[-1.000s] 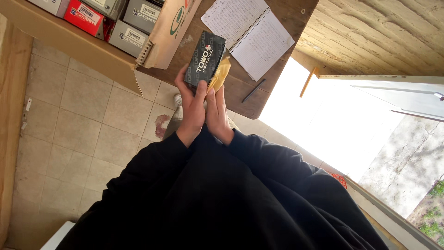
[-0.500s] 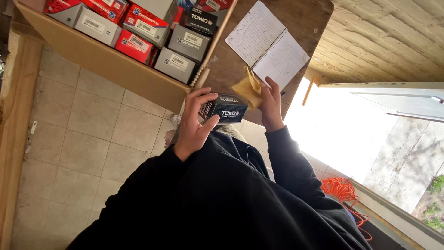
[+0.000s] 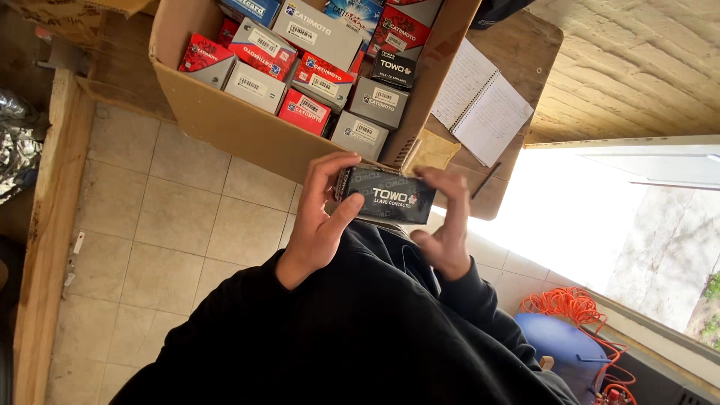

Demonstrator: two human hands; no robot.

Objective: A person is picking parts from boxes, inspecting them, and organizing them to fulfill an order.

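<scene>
Holding a small black box [image 3: 386, 195] level between both hands, the person has it in front of the chest, just off the near corner of the carton [image 3: 225, 124]. This looks like a check of the box rather than a placing of it. The left hand [image 3: 319, 225] is clamped on the box's 9 o'clock end, thumb across the printed face and fingers curled over the far edge. The right hand [image 3: 444, 229] pinches the 3 o'clock end with its upper fingers, while the lower ones hang loosely curled. The grip looks secure. Any further move with the box would first call for one hand to take its whole weight.

The black box is oblong and glossy, with white lettering and a small red mark on the face turned to the camera. At 11 o'clock from it, the open brown carton is packed tight with small boxes. The red boxes [image 3: 304, 112] have white panels, the grey boxes [image 3: 379, 101] carry white barcode stickers, one black box stands near the carton's 3 o'clock wall, and blue ones lie at the far edge.

At 1 o'clock an open spiral notebook [image 3: 484, 105] with handwritten pages lies on the bench [image 3: 536, 45]. A yellow cloth [image 3: 431, 154] lies just beside the carton and a pen [image 3: 487, 180] near the bench edge. An orange cord [image 3: 577, 307] lies coiled at 4 o'clock.
</scene>
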